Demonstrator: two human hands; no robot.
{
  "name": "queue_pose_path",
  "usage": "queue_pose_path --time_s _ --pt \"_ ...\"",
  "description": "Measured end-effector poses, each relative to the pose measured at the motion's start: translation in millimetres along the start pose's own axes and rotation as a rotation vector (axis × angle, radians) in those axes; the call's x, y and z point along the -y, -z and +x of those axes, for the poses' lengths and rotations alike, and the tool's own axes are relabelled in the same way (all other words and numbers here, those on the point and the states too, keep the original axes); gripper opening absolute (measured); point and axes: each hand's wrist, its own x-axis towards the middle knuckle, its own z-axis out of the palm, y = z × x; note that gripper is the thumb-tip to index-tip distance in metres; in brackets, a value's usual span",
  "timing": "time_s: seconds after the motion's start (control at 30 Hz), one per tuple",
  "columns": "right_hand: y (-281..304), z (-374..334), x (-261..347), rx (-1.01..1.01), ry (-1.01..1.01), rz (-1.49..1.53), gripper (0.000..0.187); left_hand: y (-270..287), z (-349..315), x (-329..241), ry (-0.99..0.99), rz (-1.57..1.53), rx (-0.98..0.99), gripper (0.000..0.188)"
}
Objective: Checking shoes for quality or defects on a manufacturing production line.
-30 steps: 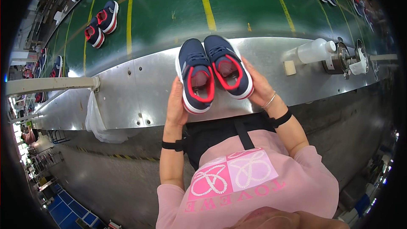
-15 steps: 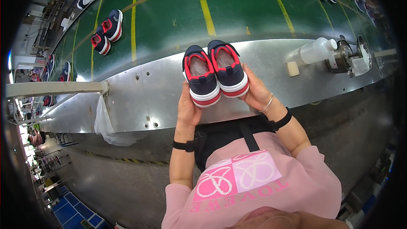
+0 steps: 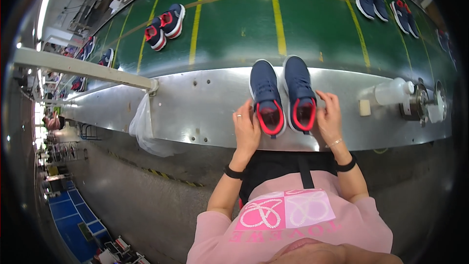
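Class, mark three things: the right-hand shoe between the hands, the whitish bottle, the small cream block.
Right-hand shoe [image 3: 300, 90]: head view, on the upper, ahead of the opening.
Whitish bottle [image 3: 389, 93]: head view, on its body.
Cream block [image 3: 364, 108]: head view, on its visible face.

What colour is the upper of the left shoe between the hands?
Dark navy blue; the upper shows best in the head view.

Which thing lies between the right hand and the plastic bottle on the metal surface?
In the head view, a pale block lies between the right hand and the bottle.
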Motion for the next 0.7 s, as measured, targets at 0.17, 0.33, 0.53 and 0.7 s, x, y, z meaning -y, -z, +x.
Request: queue_pose_path --time_s 0.17,0.33,0.53,0.7 --pt "28 5 34 -0.09 0.216 0.104 0.036 1 -11 18 -0.139 -0.075 0.012 0.041" --pt "29 12 81 0.461 0.361 -0.136 0.052 -7 -12 17 -0.145 0.012 -0.057 0.046" --pt "-13 19 73 0.627 0.464 -0.367 0.042 -8 -11 13 -0.152 0.13 -0.049 0.053" --pt "-7 49 69 0.556 0.508 -0.079 0.043 -7 -12 17 -0.124 0.028 -0.079 0.055"
